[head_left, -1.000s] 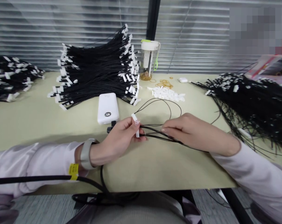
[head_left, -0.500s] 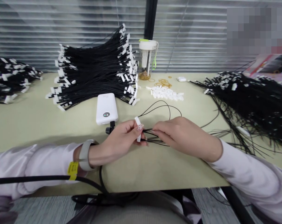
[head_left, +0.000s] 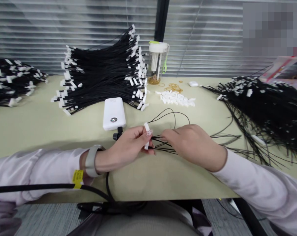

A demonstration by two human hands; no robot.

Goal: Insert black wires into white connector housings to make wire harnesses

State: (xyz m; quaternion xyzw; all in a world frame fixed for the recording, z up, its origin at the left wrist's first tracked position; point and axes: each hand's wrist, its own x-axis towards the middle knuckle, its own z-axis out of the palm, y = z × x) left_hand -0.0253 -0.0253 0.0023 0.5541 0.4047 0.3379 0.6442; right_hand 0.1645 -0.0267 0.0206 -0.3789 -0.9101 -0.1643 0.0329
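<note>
Between the thumb and fingers of my left hand (head_left: 128, 147) is a white plastic connector (head_left: 147, 127), standing nearly upright. Two thin black wires (head_left: 160, 113) loop up and to the right from its top end. My right hand (head_left: 191, 144) is closed at the black wires (head_left: 163, 150) that run rightward from the connector's lower part, its thumb and forefinger pinched together. The exact wire in that pinch is hidden by the fingers. Several loose wire ends (head_left: 230, 136) stick out past the right hand.
A white power bank (head_left: 114, 113) lies behind my left hand. Bundles of black wires with white connectors (head_left: 101, 72) stand at the back. Loose white connectors (head_left: 176, 98), rubber bands (head_left: 174, 88) and a bottle (head_left: 157, 62) are nearby. A wire heap (head_left: 266, 108) lies right; a black cable (head_left: 40, 188) crosses my left forearm.
The camera view has shifted slightly. My left hand still grips the connector. My right hand has turned a little at the wires, and more wire ends show to its right.
</note>
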